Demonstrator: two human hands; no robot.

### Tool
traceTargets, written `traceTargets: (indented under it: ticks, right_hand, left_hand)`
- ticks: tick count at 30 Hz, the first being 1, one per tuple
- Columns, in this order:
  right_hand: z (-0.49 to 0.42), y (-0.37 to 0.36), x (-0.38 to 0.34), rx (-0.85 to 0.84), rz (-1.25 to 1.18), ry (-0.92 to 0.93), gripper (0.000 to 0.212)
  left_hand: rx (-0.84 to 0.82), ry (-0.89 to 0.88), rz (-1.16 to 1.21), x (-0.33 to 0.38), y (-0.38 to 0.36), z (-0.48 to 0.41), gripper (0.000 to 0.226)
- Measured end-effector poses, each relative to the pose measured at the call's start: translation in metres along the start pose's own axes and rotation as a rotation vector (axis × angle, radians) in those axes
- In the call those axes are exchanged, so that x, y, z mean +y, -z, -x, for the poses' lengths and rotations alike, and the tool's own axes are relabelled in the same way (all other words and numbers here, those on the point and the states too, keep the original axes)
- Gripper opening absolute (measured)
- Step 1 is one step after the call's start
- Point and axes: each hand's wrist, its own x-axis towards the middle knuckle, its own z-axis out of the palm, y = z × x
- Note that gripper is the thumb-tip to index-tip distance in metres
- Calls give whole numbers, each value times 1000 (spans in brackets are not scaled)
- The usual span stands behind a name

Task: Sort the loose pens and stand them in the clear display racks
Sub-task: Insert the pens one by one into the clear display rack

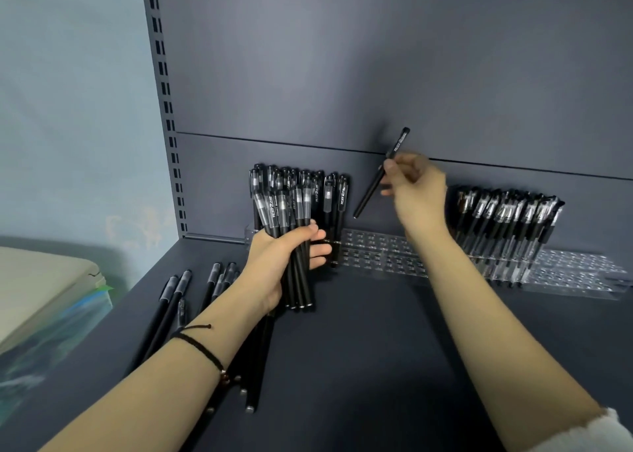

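The right hand (416, 191) pinches one pen (381, 174) at centre frame; lower it tip-first, upright, into a free hole of the clear rack (376, 252); the left hand (284, 256) grips the bundle (291, 211).

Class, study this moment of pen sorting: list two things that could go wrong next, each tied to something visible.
1. The left hand grips a thick bundle of pens; one might slip out.
2. The right hand pinches a single pen tilted above the clear rack; it might miss a hole or knock the standing pens.
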Motion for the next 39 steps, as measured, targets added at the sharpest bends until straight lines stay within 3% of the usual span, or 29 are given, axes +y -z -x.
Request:
traceTargets:
  ticks: [2, 9, 14, 22, 24, 27, 28, 30, 32, 34, 39]
  right_hand:
    - [2, -5, 8, -10, 54, 31, 6]
    - [8, -11, 23, -118, 238, 68, 11]
    - [14, -14, 35, -347, 420, -4, 13]
    - [9, -5, 33, -412, 510, -33, 20]
    - [7, -1, 28, -378, 529, -54, 20]
    - [0, 3, 9, -149, 473, -29, 7]
    - [0, 3, 0, -142, 409, -22, 7]
    - [3, 3, -17, -312, 310, -38, 14]
    - [13, 2, -32, -602, 329, -79, 18]
    - [19, -1, -37, -763, 353, -105, 20]
    - [19, -5, -27, -758, 252, -172, 21]
  left_hand:
    - [25, -3, 1, -2, 1, -2, 10]
    - [46, -1, 11, -3, 2, -4, 10]
    - [7, 17, -7, -3, 2, -3, 10]
    - [-55, 23, -68, -5, 1, -2, 13]
    - [-81, 29, -72, -4, 1, -1, 18]
    - [-145, 39, -71, -4, 0, 1, 24]
    - [-161, 43, -60, -5, -1, 2, 24]
    - [-182, 52, -25, -5, -4, 4, 20]
    - [-195, 58, 11, -4, -5, 5, 17]
    - [-210, 55, 17, -4, -6, 7, 17]
    - [-199, 67, 21, -5, -5, 8, 19]
